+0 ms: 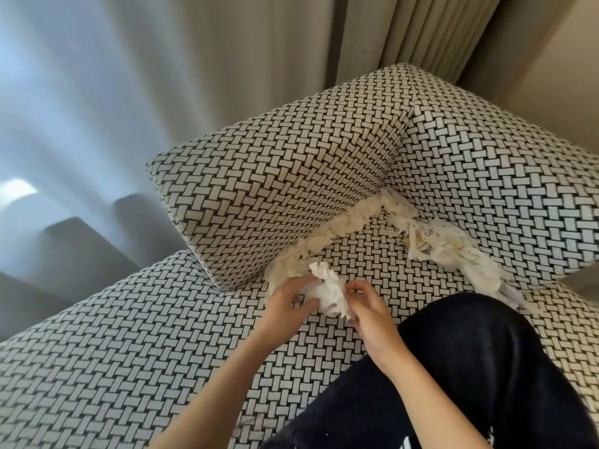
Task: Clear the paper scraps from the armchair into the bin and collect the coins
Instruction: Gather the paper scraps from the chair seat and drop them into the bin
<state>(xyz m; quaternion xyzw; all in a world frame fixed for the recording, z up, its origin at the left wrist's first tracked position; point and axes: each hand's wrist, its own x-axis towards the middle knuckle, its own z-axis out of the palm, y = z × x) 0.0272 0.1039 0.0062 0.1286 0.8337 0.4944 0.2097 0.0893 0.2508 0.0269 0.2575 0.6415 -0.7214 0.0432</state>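
Nearest to us, a knee in dark trousers (470, 367) rests on the armchair seat (129, 351). Just beyond it, both hands meet above the seat. The left hand (287, 301) has its fingers curled round the left side of a crumpled wad of white paper (329, 291), and the right hand (368, 314) pinches the wad's right edge between thumb and fingertips. Directly behind the wad, a line of paper scraps (324, 244) fills the crease under the patterned side cushion (275, 176). A second heap of scraps (453, 254) lies along the right-hand crease, and the two meet near the back corner. Pale curtains (227, 43) hang behind the chair. We judge the step in hand to be gathering loose paper into one bundle. To do it well, we compress the wad firmly in one hand and rake with the other from the near end of the crease toward the corner. We add small amounts so that nothing spills. We feel inside each handful before squeezing, since coins may lie beneath the paper; none can be made out here. The bin is not in view, so we locate it before lifting a full load.
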